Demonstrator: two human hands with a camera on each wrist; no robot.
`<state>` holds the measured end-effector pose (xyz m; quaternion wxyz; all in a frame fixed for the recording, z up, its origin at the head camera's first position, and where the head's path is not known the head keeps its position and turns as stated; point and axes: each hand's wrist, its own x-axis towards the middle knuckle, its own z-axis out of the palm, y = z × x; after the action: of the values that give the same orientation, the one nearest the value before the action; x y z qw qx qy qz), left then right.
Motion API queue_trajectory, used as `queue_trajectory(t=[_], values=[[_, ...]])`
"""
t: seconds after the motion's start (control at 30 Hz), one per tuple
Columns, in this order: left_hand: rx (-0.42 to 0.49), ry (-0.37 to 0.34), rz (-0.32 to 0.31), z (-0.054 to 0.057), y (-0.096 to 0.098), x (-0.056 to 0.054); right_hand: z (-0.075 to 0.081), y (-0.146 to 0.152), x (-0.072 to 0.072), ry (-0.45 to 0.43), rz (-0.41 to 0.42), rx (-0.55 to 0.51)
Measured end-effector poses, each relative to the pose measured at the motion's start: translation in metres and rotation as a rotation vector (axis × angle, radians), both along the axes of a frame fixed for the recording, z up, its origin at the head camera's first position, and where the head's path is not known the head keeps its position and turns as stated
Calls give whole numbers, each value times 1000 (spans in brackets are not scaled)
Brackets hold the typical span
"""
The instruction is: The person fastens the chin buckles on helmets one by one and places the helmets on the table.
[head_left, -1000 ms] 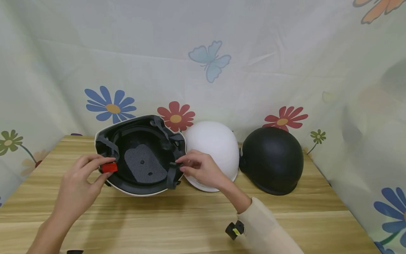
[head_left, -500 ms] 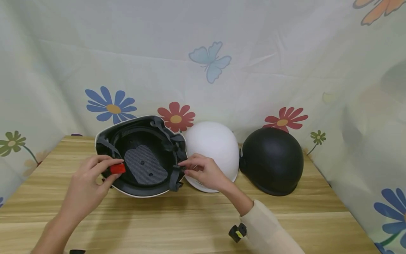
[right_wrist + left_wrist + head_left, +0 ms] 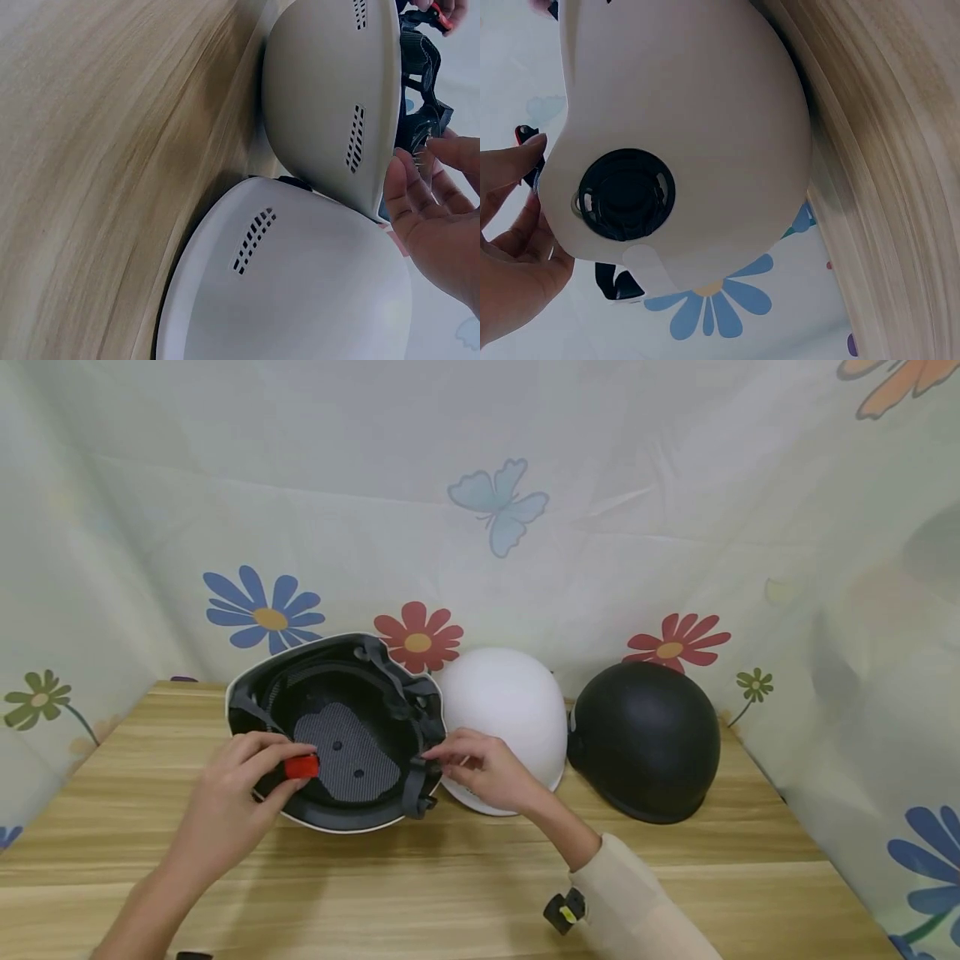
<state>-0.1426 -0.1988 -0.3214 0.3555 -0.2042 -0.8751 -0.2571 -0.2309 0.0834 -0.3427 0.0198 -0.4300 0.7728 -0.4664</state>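
An upturned white helmet (image 3: 341, 817) with a black lining rests on the table at the left, its hollow side facing me. My left hand (image 3: 225, 797) pinches a red buckle (image 3: 302, 767) between thumb and fingers, over the helmet's left part. At the opposite rim my right hand (image 3: 483, 768) pinches the end of a black chin strap (image 3: 414, 789); the fingertips partly hide what they hold. The buckle and that strap end are apart. In the left wrist view a round black knob (image 3: 627, 193) shows on the helmet's outside.
A second white helmet (image 3: 510, 702) stands dome up, right beside the upturned one. To its right sits a black helmet (image 3: 645, 743), also dome up. All are on a wooden table (image 3: 420, 893) before a flower-printed curtain (image 3: 360, 510).
My left hand has moved right with the red buckle, from the helmet's left rim to over its lining. The right hand has lowered slightly, and the helmet has shifted a little.
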Motion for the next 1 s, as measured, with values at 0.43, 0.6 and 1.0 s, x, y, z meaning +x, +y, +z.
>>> queue_trajectory(t=[0.43,0.6,1.0], values=[[-5,-24,-11,-7,6,-1,-4,3,3,-114,28,54],[-14,-18,-12,-8,7,-1,-3,2,4,-118,3,53],[-36,-10,-9,-9,8,0,-2,-3,6,-72,-44,42]])
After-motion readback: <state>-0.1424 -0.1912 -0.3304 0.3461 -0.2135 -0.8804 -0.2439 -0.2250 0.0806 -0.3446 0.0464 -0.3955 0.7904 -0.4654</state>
